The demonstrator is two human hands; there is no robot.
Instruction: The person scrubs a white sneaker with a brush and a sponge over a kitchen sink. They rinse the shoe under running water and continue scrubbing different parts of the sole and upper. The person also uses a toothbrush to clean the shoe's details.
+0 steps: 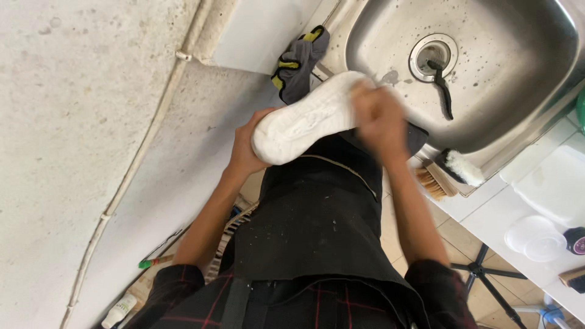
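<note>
I hold a white shoe (304, 119) sole-up over the front edge of a steel sink (518, 91). My left hand (247, 146) cups the near rounded end of the shoe from below. My right hand (379, 119) is blurred by motion; its fingers curl over the sole at the far end, next to the sink's rim. Whether it also holds a cloth or brush I cannot tell. A black apron (317, 219) hangs under the shoe.
A grey and yellow cloth item (298, 64) lies at the sink's left corner. A black strip (443, 91) trails from the drain (432, 55). A wooden brush (436, 180) and a white-bristled brush (466, 167) rest on the rim. White lids (536, 237) sit on the counter.
</note>
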